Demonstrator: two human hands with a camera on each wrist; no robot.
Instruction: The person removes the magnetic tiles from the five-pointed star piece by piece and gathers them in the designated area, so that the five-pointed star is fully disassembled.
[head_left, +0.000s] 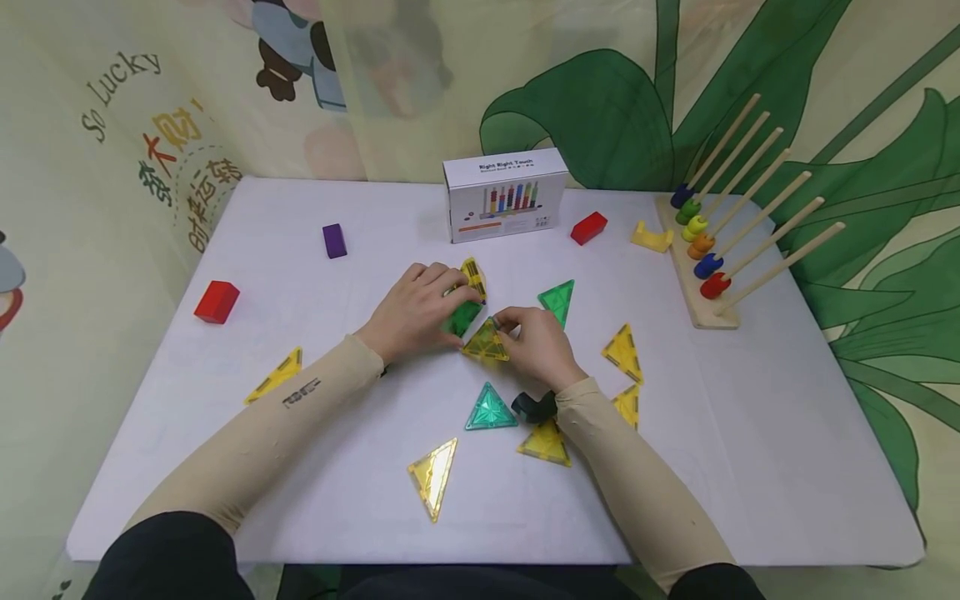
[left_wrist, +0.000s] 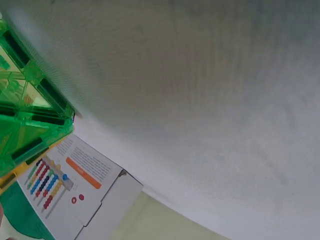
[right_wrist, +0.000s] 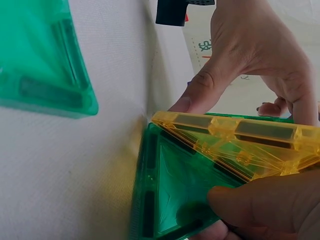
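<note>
Right hand (right_wrist: 275, 202), right-wrist view: green triangle (right_wrist: 172, 180) pinched between thumb and fingers. Left hand (head_left: 420, 310): fingers curved, joined tiles (head_left: 464, 317) held. Bead rack (head_left: 712, 316) is shown by head view alone.

Glossy plastic tiles (right_wrist: 175, 175), smooth wooden bead-rack base (head_left: 693, 293), matt tabletop (head_left: 337, 492), probably woven cloth.
</note>
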